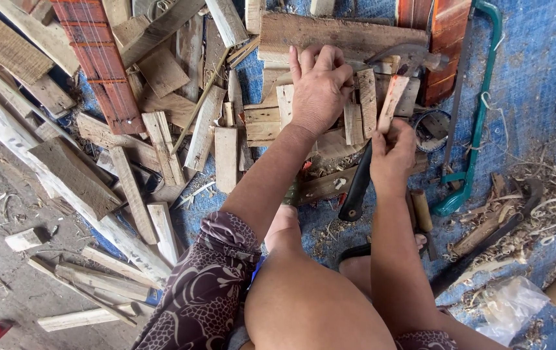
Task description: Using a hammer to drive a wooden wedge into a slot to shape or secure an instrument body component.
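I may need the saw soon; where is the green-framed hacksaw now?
In the head view, the green hacksaw lies on the blue tarp, right of the right hand, beside the red-brown plank.

Floor woodworking spot, scrap planks, hacksaw, wood shavings, blue tarp

blue tarp on floor – wood scraps, green hacksaw, shavings strewn on it
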